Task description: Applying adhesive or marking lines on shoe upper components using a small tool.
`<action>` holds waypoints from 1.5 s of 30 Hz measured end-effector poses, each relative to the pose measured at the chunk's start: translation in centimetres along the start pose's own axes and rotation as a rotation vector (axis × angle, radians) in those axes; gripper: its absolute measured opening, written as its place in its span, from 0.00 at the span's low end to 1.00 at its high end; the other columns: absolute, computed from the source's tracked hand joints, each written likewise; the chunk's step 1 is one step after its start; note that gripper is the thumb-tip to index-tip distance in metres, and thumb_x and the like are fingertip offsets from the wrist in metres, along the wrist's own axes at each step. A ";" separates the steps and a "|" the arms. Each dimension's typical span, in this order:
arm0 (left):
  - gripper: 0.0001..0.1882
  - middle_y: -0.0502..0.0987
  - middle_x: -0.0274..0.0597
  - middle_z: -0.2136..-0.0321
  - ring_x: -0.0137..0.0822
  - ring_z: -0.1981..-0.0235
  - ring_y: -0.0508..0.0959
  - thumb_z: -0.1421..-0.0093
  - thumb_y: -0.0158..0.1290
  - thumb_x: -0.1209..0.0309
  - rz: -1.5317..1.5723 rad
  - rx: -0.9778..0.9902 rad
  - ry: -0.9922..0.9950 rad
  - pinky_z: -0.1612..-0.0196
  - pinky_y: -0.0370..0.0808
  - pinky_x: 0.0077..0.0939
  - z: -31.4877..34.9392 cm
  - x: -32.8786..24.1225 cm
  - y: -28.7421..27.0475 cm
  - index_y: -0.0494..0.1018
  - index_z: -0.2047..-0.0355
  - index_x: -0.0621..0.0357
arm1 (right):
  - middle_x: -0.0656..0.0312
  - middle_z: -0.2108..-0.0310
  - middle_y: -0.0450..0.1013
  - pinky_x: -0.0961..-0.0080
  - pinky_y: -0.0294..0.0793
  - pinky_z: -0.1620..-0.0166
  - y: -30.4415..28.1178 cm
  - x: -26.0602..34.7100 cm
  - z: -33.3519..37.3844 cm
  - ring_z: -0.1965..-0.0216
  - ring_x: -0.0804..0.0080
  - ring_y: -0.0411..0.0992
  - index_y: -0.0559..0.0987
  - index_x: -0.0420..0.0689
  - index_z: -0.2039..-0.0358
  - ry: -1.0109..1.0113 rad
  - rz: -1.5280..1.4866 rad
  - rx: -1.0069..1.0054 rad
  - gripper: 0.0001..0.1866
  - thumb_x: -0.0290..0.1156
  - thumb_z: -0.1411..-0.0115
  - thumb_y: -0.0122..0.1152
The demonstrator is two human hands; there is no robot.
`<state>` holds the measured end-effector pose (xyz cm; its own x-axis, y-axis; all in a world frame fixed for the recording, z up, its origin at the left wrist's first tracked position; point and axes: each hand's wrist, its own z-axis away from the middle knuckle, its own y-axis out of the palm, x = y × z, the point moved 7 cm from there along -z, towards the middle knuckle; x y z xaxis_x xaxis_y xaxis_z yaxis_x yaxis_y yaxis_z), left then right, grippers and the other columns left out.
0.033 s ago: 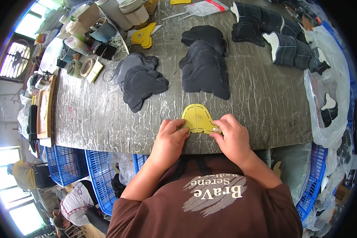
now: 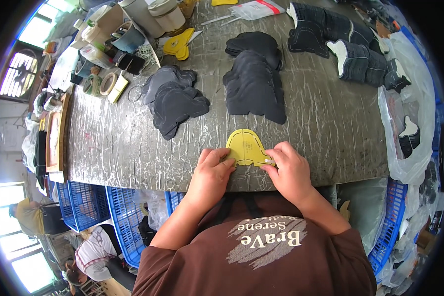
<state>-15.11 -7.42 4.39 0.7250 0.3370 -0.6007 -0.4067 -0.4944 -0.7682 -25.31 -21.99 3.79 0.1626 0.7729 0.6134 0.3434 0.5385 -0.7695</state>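
Observation:
A yellow pattern template (image 2: 245, 147) with a rounded top and dark slots along its outline lies at the table's near edge. Its left lower corner is gripped by my left hand (image 2: 209, 173), thumb and curled fingers together. On the opposite corner, my right hand (image 2: 290, 170) pinches the template the same way; a small pale, shiny spot shows at those fingertips, too small to name. Beyond it, a fanned stack of black cut pieces (image 2: 255, 89) runs away from me. More black pieces (image 2: 177, 107) with pale outlines lie to the left of that stack. Whether anything lies under the template is hidden.
Bundled black pieces (image 2: 357, 61) stand at the far right beside a clear plastic bag (image 2: 419, 106). Tubs, tape rolls (image 2: 108, 84) and yellow templates (image 2: 179, 43) crowd the far left. Blue crates (image 2: 126, 217) sit below the table edge. Other people (image 2: 97, 254) are at the lower left.

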 end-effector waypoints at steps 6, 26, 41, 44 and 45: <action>0.15 0.75 0.46 0.57 0.47 0.58 0.73 0.51 0.56 0.79 -0.209 0.093 0.108 0.57 0.74 0.36 0.1 -1.0 0.8 0.77 0.60 0.61 | 0.60 0.66 0.69 0.65 0.74 0.67 0.0 -0.2 0.0 0.68 0.61 0.74 0.77 0.41 0.63 -0.010 0.004 -0.012 0.17 0.29 0.54 0.70; 0.42 0.71 0.69 0.52 0.58 0.50 0.72 0.50 0.54 0.43 -0.581 0.317 0.233 0.48 0.73 0.42 1.2 -4.4 4.5 0.70 0.51 0.74 | 0.51 0.73 0.71 0.64 0.71 0.67 0.2 3.2 -6.3 0.72 0.53 0.71 0.72 0.36 0.69 -0.103 -0.482 0.012 0.06 0.25 0.40 0.57; 0.39 0.71 0.71 0.53 0.64 0.48 0.69 0.47 0.53 0.44 -0.571 0.356 0.257 0.46 0.71 0.45 1.4 -4.3 4.9 0.72 0.56 0.76 | 0.54 0.74 0.77 0.73 0.76 0.67 4.2 3.8 -7.3 0.72 0.66 0.78 0.73 0.36 0.70 -0.087 -0.499 0.311 0.03 0.18 0.45 0.58; 0.40 0.70 0.72 0.52 0.62 0.48 0.70 0.47 0.53 0.44 -0.575 0.341 0.249 0.46 0.71 0.44 1.3 -4.3 4.9 0.71 0.54 0.77 | 0.50 0.77 0.73 0.67 0.72 0.70 3.8 3.4 -7.6 0.74 0.54 0.74 0.72 0.38 0.71 -0.010 -0.587 0.283 0.04 0.21 0.43 0.58; 0.40 0.70 0.72 0.52 0.62 0.48 0.70 0.47 0.53 0.44 -0.573 0.340 0.249 0.46 0.71 0.44 1.3 -4.3 4.9 0.71 0.54 0.77 | 0.50 0.77 0.73 0.67 0.72 0.70 3.5 3.2 -7.8 0.74 0.54 0.74 0.71 0.38 0.71 -0.033 -0.543 0.227 0.04 0.21 0.43 0.58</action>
<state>-20.94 -10.26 2.90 0.9657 0.2559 -0.0438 -0.0446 -0.0026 -0.9990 -16.42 -20.21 4.48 -0.0111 0.3745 0.9271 0.1619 0.9156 -0.3680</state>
